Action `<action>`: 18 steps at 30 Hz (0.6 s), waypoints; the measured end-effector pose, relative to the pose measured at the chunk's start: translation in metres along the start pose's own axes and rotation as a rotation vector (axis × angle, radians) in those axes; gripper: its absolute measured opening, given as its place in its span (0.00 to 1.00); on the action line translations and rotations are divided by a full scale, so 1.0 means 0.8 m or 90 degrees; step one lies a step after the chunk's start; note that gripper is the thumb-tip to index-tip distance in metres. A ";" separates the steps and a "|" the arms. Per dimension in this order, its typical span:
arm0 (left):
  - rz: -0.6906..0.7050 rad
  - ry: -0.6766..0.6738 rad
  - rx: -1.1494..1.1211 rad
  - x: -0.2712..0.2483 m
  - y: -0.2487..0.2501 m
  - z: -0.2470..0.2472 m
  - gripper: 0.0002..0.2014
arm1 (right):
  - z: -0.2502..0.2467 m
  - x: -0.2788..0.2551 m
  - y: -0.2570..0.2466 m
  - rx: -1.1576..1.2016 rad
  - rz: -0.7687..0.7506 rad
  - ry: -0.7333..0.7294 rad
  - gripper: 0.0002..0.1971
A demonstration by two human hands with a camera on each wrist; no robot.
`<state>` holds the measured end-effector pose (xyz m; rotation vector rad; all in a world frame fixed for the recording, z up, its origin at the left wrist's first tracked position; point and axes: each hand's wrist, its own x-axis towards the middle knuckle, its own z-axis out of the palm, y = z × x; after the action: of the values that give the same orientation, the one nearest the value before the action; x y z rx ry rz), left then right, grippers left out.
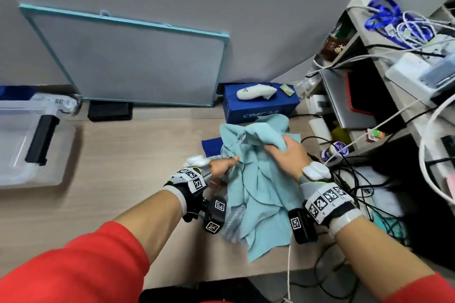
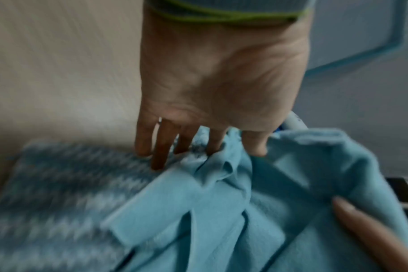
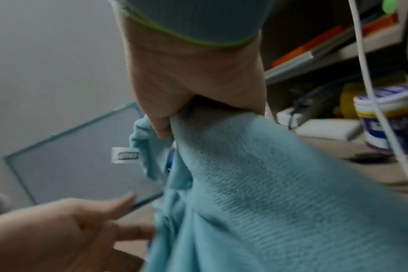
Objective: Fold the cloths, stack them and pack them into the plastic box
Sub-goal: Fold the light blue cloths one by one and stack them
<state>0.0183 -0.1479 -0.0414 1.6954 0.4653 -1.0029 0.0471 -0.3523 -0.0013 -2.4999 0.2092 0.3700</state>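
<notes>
A crumpled light teal cloth (image 1: 266, 204) lies on the wooden table, right of centre. My right hand (image 1: 278, 147) grips a bunched fold at its far end and holds it up; the right wrist view shows the cloth (image 3: 268, 184) hanging from that fist (image 3: 175, 125). My left hand (image 1: 231, 162) pinches the cloth's left edge between thumb and index finger (image 2: 214, 145). Under the teal cloth (image 2: 221, 220) lies a blue-and-white patterned cloth (image 1: 232, 224) (image 2: 58, 193). A dark blue cloth (image 1: 211, 146) and a white one (image 1: 197, 160) lie beside it. The clear plastic box (image 1: 37, 179) stands at the far left.
A blue carton (image 1: 261, 110) stands just behind the cloths, and a framed board (image 1: 138, 61) leans on the wall. Shelves (image 1: 394, 110) with gear, a small jar (image 1: 337, 150) and tangled cables (image 1: 357, 184) crowd the right side. Bare tabletop (image 1: 138, 160) lies between box and cloths.
</notes>
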 end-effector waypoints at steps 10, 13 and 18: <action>0.336 -0.064 -0.145 -0.111 0.066 -0.080 0.16 | -0.001 -0.055 -0.123 -0.064 -0.213 0.069 0.18; 0.413 0.076 -0.182 -0.139 0.085 -0.100 0.12 | 0.007 -0.065 -0.157 -0.086 -0.235 0.084 0.23; 0.495 0.155 -0.142 -0.199 0.101 -0.156 0.13 | 0.005 -0.085 -0.201 0.015 -0.310 -0.075 0.33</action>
<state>0.0345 -0.0356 0.1450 1.5916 0.0395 -0.1745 0.0189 -0.2152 0.1034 -2.3940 -0.4331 0.3041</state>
